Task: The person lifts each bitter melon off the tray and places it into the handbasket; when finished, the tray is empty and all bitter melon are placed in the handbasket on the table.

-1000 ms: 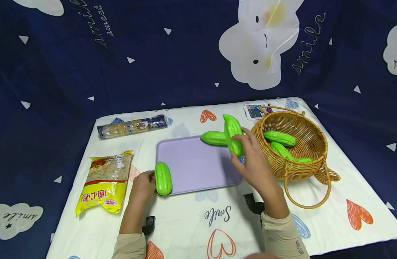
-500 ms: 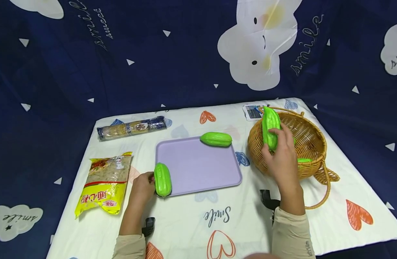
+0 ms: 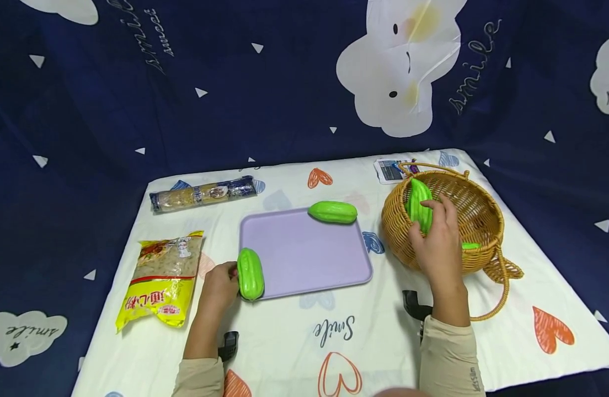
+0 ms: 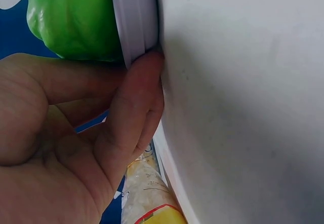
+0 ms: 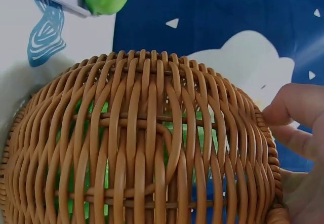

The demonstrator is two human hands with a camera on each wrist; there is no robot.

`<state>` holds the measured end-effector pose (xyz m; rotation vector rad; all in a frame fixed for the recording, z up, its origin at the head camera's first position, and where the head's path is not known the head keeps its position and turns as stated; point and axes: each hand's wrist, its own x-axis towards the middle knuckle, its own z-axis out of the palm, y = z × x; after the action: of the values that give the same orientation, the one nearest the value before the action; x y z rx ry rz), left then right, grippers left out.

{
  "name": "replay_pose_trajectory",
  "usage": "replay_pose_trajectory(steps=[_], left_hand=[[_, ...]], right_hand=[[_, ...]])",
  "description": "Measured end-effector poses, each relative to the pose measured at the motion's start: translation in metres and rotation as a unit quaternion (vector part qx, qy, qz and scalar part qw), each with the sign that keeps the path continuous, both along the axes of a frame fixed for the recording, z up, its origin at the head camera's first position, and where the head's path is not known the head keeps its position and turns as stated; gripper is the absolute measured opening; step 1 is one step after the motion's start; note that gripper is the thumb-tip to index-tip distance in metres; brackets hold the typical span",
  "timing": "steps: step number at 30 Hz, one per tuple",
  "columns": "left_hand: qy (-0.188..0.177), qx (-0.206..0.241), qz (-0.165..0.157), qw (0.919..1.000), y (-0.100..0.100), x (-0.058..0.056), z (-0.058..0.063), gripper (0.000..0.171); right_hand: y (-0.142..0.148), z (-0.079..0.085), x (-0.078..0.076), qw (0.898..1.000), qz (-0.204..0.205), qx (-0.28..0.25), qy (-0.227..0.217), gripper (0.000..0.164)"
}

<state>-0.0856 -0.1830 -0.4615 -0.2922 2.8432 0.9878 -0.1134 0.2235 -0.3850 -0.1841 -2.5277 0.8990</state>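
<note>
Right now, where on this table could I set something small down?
The tray is bare across its middle, between the far green vegetable and the near one beside the left hand. The printed cloth between the sleeves, before the tray, looks free too. It's crowded at the basket, where the right hand has another green vegetable.

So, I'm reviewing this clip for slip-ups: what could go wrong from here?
A tug by the left hand on the purple tray might roll the near green vegetable off its edge. The far green vegetable, lying at the tray's far right corner, could slide off if jolted. The right hand, reaching over the rim of the basket, might knock the basket when pulled out.
</note>
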Motion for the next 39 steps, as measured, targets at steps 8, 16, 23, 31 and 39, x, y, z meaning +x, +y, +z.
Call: replay_pose_trajectory(steps=[8,16,23,31,39], left_hand=[[0.006,-0.006,0.002,1.0,0.0,-0.001,0.001,0.031],[0.004,-0.006,0.006,1.0,0.0,-0.001,0.001,0.031],[0.004,-0.002,0.005,1.0,0.0,-0.001,0.0,0.031],[0.009,-0.005,0.003,0.9999,0.0,-0.001,0.001,0.031],[0.01,-0.005,0.007,0.9999,0.001,0.0,0.0,0.032]], right_hand=[[-0.018,-0.006,-0.002,0.995,0.021,-0.016,0.098,0.034],[-0.095,-0.013,0.002,0.972,0.203,0.04,0.109,0.036],[-0.169,-0.035,0.022,0.91,0.385,0.152,0.012,0.047],[-0.213,-0.056,0.03,0.86,0.449,0.242,-0.024,0.051],[-0.22,-0.067,0.033,0.847,0.467,0.243,-0.075,0.051]])
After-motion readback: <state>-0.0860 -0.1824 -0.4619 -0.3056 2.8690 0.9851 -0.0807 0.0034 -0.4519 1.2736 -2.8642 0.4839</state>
